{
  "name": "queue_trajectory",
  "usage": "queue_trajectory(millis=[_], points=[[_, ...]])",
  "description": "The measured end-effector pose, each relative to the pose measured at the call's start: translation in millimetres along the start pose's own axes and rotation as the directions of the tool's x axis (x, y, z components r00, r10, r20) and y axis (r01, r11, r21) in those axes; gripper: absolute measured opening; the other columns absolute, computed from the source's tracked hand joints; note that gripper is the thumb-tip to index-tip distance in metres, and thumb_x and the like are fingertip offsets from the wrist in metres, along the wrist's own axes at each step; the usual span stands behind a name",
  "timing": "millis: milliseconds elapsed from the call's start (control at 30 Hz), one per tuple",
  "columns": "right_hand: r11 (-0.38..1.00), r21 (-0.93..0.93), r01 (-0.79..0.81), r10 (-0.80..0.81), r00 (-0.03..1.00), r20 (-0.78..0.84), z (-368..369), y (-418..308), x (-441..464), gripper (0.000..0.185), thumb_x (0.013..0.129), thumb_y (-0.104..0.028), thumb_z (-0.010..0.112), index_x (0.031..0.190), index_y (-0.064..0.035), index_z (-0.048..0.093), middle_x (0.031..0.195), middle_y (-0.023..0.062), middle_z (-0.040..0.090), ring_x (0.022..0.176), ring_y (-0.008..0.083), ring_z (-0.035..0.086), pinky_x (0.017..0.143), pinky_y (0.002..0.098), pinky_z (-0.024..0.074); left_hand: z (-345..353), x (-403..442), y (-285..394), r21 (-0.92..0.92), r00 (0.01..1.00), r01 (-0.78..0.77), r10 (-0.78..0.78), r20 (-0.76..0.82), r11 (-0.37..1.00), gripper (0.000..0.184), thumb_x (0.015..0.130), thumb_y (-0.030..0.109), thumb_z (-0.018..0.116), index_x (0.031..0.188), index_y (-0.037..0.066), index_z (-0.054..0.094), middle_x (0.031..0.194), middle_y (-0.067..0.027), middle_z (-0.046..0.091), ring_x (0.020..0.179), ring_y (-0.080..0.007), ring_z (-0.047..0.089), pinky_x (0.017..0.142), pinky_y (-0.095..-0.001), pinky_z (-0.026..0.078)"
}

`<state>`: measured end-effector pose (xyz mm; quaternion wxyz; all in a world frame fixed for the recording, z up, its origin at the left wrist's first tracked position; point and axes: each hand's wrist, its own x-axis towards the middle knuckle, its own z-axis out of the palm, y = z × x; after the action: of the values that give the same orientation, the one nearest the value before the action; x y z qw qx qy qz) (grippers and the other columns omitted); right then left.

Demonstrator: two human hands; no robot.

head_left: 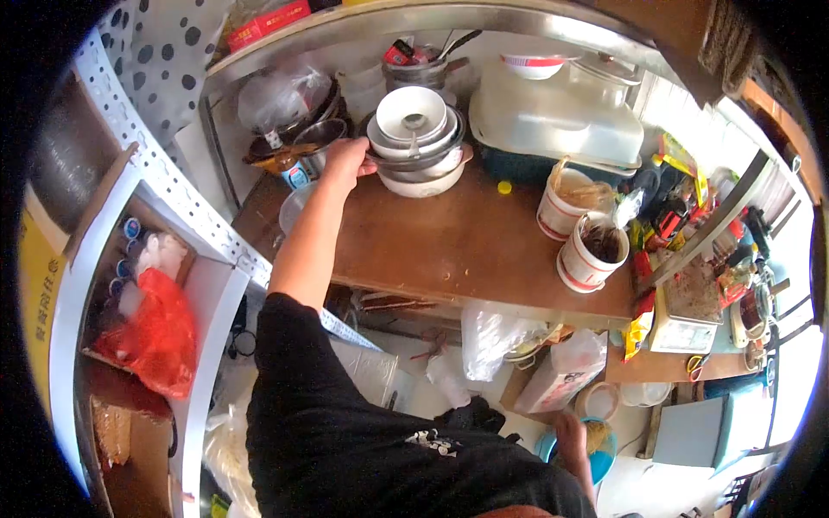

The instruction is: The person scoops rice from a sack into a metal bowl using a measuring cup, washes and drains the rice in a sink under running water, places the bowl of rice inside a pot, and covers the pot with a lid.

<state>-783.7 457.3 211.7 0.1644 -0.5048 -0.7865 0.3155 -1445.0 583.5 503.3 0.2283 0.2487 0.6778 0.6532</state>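
Observation:
A stack of bowls stands at the back of the brown table, with a white bowl (401, 115) holding a spoon (414, 122) on top, a dark metal basin (423, 161) lower down and a white pot (425, 183) at the bottom. My left hand (349, 161) reaches to the left side of this stack, its fingers pinched at the basin's rim. Low at the right of my body hangs my right hand (570, 433), above a blue bucket (610, 457); its fingers are too unclear to read.
Two white tubs (589, 259) stand on the table's right part (484, 233), near a large translucent bin (553, 121). Seasoning packets crowd the far right. A white shelf with a red bag (160, 341) stands at left. Plastic bags hang below the table's front edge.

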Motion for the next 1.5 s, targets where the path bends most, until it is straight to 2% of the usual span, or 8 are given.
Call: queue_trajectory(millis=[267, 633, 700, 733, 800, 1200, 1333, 1500], points=[[0.853, 0.135, 0.503, -0.48, 0.86, -0.172, -47.6, -220.7, 196.1, 0.017, 0.09, -0.015, 0.054, 0.094, 0.0002, 0.06, 0.09, 0.0223, 0.061, 0.085, 0.0406, 0.059, 0.073, 0.0436, 0.0471, -1.5, -104.8, -80.4, 0.083, 0.946, 0.196, -0.211, 0.246, 0.977, 0.018, 0.083, 0.015, 0.056, 0.086, -0.002, 0.063, 0.079, -0.012, 0.065, 0.067, -0.0229, 0.065, 0.057, -0.0363, 0.057], [0.878, 0.391, 0.275, -0.214, 0.958, -0.193, 17.8, -219.0, 273.5, 0.032, 0.089, -0.018, 0.056, 0.115, 0.0013, 0.05, 0.098, 0.0234, 0.062, 0.092, 0.0386, 0.061, 0.08, 0.044, 0.0479, 23.7, -148.0, -115.5, 0.345, 0.931, 0.206, -0.292, 0.22, 0.916, 0.01, 0.081, 0.011, 0.058, 0.087, 0.003, 0.058, 0.084, -0.0086, 0.062, 0.073, -0.0208, 0.063, 0.062, -0.035, 0.055], [0.881, 0.305, 0.362, -0.288, 0.921, -0.262, 16.7, -218.6, 269.8, 0.033, 0.089, -0.018, 0.056, 0.115, 0.0016, 0.049, 0.097, 0.0225, 0.062, 0.086, 0.0362, 0.063, 0.074, 0.0427, 0.0499, 29.5, -151.7, -97.6, 0.767, 0.805, -0.503, 0.537, 0.25, 0.397, 0.014, 0.077, 0.009, 0.055, 0.084, -0.002, 0.061, 0.072, -0.0142, 0.064, 0.067, -0.0218, 0.065, 0.056, -0.0371, 0.054], [0.872, 0.211, 0.442, -0.362, 0.872, -0.329, 15.9, -220.5, 268.3, 0.033, 0.09, -0.018, 0.056, 0.116, 0.0018, 0.048, 0.096, 0.0216, 0.062, 0.079, 0.0339, 0.065, 0.069, 0.0413, 0.0518, 33.2, -153.4, -82.9, 0.773, 0.807, -0.497, 0.539, 0.243, 0.395, 0.014, 0.077, 0.009, 0.055, 0.084, -0.002, 0.061, 0.072, -0.0142, 0.064, 0.067, -0.0218, 0.065, 0.056, -0.0371, 0.054], [0.867, 0.408, 0.284, -0.233, 0.957, -0.172, 3.6, -233.4, 260.9, 0.033, 0.09, -0.018, 0.055, 0.116, 0.0017, 0.049, 0.092, 0.0199, 0.062, 0.07, 0.0298, 0.065, 0.059, 0.0381, 0.0515, 44.9, -166.2, -42.3, 0.829, 0.899, -0.184, -0.252, 0.36, 0.528, 0.017, 0.075, 0.01, 0.055, 0.078, -0.003, 0.065, 0.062, -0.0149, 0.065, 0.057, -0.0221, 0.065, 0.053, -0.0383, 0.051], [0.739, 0.673, -0.031, -0.097, 0.984, 0.152, -2.0, -247.3, 261.4, 0.016, 0.09, -0.016, 0.047, 0.09, -0.0005, 0.051, 0.06, 0.0063, 0.052, 0.043, 0.0134, 0.05, 0.037, 0.028, 0.0423, 74.5, -136.5, -91.6, 0.822, 0.898, -0.086, -0.314, 0.309, 0.563, 0.023, 0.08, 0.003, 0.047, 0.08, -0.007, 0.067, 0.062, -0.0171, 0.066, 0.049, -0.0222, 0.065, 0.042, -0.0362, 0.052], [0.708, 0.706, 0.013, -0.132, 0.985, 0.115, 2.5, -241.2, 264.3, 0.013, 0.088, -0.012, 0.044, 0.082, -0.0026, 0.051, 0.058, 0.0054, 0.05, 0.042, 0.0129, 0.048, 0.036, 0.0284, 0.0389, 71.7, -133.1, -98.2, 0.913, 0.914, -0.352, -0.134, 0.383, 0.204, 0.021, 0.073, 0.007, 0.054, 0.057, 0.0, 0.066, 0.047, -0.0148, 0.058, 0.047, -0.0236, 0.062, 0.045, -0.0398, 0.047], [0.678, 0.734, 0.046, -0.182, 0.977, 0.107, 1.1, -239.4, 259.9, 0.013, 0.087, -0.011, 0.047, 0.078, -0.0037, 0.05, 0.057, 0.0046, 0.048, 0.042, 0.0126, 0.046, 0.038, 0.0275, 0.0381, 60.7, -138.4, -86.5, 0.744, 0.883, -0.064, -0.31, 0.353, 0.665, 0.019, 0.076, 0.003, 0.05, 0.088, -0.009, 0.057, 0.062, -0.0154, 0.06, 0.048, -0.021, 0.058, 0.041, -0.0346, 0.046]])
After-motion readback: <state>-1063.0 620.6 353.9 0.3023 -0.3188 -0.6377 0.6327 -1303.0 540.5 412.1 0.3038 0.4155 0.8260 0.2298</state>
